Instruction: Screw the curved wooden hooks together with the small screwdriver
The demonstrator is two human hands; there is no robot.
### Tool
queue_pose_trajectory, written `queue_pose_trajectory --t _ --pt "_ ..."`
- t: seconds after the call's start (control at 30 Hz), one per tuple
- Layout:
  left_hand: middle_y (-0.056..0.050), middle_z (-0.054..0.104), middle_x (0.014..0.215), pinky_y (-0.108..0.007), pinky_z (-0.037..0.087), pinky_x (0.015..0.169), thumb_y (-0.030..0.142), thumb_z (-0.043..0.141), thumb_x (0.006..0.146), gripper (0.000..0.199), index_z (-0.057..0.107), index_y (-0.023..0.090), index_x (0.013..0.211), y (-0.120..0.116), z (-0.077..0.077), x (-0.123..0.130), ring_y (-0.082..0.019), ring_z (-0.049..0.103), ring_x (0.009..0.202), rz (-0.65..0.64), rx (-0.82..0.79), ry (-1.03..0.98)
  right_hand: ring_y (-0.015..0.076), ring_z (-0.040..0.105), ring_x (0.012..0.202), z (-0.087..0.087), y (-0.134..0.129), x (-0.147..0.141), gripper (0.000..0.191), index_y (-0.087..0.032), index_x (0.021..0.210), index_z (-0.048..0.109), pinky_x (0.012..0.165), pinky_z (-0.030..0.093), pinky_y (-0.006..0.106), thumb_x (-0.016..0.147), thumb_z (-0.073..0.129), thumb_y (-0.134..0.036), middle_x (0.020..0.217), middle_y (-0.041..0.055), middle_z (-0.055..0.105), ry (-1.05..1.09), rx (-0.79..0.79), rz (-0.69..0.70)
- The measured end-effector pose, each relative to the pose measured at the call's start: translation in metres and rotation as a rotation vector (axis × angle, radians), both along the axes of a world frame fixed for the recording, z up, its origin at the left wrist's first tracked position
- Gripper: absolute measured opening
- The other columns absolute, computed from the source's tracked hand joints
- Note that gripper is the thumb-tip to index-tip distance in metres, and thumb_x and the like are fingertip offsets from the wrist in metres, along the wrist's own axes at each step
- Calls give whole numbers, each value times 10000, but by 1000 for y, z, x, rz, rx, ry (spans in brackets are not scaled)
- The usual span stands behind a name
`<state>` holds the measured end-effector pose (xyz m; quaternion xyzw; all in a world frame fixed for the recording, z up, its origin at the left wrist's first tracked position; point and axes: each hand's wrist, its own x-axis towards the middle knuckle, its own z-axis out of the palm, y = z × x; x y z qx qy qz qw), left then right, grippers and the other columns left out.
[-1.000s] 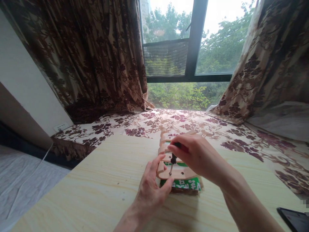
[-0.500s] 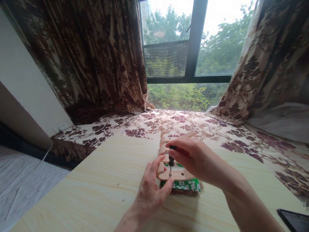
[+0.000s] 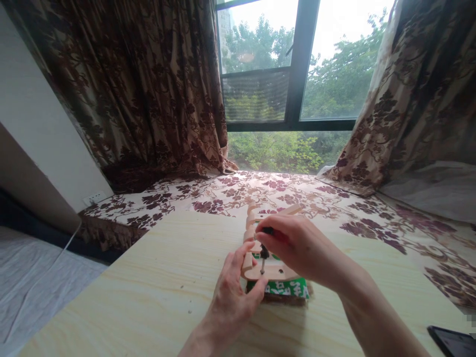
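A pale wooden piece with rounded ends and dark holes (image 3: 273,272) lies over a green printed packet (image 3: 288,288) on the light wood board (image 3: 148,297). My right hand (image 3: 297,243) is closed on the handle of a small black screwdriver (image 3: 264,252), whose tip stands upright in a hole of the wooden piece. My left hand (image 3: 236,285) grips the left end of that piece, thumb in front and fingers behind. More pale wooden parts (image 3: 250,223) stretch away behind, partly covered by my right hand.
A dark phone (image 3: 451,342) lies at the lower right. Behind the board is a flowered cloth surface (image 3: 208,191), with patterned curtains (image 3: 167,99) and a window beyond. A white cable (image 3: 48,272) runs down at the left.
The fingers of my right hand have shifted slightly around the screwdriver handle. My left hand keeps its place on the wooden piece. The view has tilted a little.
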<state>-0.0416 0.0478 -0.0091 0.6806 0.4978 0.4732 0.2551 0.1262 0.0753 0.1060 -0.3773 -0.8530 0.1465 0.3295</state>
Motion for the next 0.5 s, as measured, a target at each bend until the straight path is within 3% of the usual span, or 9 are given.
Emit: queue_pose_trajectory --t 0.2,0.5 --pt "19 513 1043 -331 445 966 190 589 793 569 385 335 1304 0 1 0 -139 572 993 -3 23 10 99 441 538 -4 5 -6 174 -177 750 616 540 294 246 895 562 -256 601 -25 562 2 41 -137" --pt "-4 548 1095 -317 473 918 209 622 785 549 417 319 1283 1 -2 0 -161 577 1011 35 32 30 122 522 687 2 -6 -7 218 -173 830 637 612 346 250 941 465 -248 758 14 607 16 23 98"
